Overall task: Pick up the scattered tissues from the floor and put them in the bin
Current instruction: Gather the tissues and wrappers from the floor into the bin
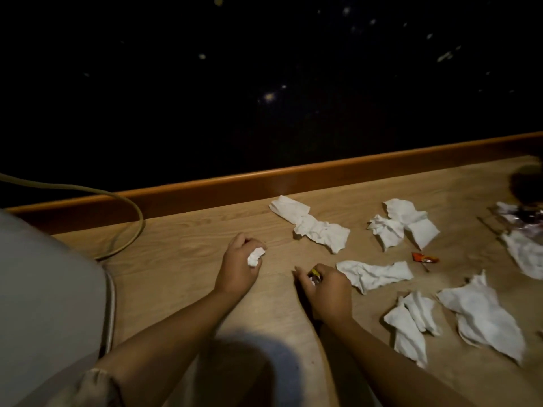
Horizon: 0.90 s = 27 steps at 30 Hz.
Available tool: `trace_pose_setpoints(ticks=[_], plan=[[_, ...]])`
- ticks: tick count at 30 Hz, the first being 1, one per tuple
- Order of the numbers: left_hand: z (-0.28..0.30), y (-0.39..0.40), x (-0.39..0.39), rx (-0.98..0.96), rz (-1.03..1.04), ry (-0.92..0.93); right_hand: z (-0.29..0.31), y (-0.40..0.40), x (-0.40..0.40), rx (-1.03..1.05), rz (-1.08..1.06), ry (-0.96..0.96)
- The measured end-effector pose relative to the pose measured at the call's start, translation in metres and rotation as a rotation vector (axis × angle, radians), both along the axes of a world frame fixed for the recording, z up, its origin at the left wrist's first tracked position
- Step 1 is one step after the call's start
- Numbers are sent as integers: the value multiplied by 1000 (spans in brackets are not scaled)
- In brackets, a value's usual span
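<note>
My left hand (pixel 239 265) is closed around a small crumpled white tissue (pixel 255 256) just above the wooden floor (pixel 188 248). My right hand (pixel 326 289) is closed on a small yellow and white scrap (pixel 315 274), right beside a long white tissue (pixel 374 274). Several more white tissues lie scattered to the right: one near the skirting (pixel 311 224), a pair further right (pixel 402 223), one at the front (pixel 410 321) and a big one (pixel 482 315). No bin is clearly visible.
A red-orange wrapper (pixel 424 257) lies among the tissues. A pale grey rounded object (pixel 44 289) fills the left side, with a beige cable (pixel 129 210) looping by it. A wooden skirting board (pixel 264 183) runs under a dark wall. Dark clutter (pixel 526 212) sits far right.
</note>
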<state>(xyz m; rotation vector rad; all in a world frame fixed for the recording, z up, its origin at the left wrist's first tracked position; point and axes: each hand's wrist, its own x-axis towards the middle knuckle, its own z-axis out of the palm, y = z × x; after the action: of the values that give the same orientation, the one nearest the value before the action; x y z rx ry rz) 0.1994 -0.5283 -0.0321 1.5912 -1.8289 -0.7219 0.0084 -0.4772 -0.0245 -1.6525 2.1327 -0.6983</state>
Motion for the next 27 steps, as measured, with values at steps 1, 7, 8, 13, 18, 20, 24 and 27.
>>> trace_pose_setpoints(ticks=[1, 7, 8, 13, 18, 20, 24, 27], plan=[[2, -1, -7, 5, -14, 18, 0, -1, -9, 28, -19, 3], [14, -7, -52, 82, -99, 150, 13, -2, -48, -78, -204, -231], [15, -8, -59, 73, -108, 125, 14, -1, -55, -106, -216, -195], [17, -23, -86, 11, -340, -168, 6, 3, -79, 43, -271, 141], [6, -36, -117, 71, -409, -310, -6, 10, -72, 248, -244, 132], [1, -34, -125, 161, -387, -369, -5, 16, -61, 272, -158, 39], [-3, -18, -126, 151, -361, -372, 5, 30, -54, 240, -4, -72], [0, -7, -124, 107, -353, -387, 22, 29, -64, 177, 21, -72]])
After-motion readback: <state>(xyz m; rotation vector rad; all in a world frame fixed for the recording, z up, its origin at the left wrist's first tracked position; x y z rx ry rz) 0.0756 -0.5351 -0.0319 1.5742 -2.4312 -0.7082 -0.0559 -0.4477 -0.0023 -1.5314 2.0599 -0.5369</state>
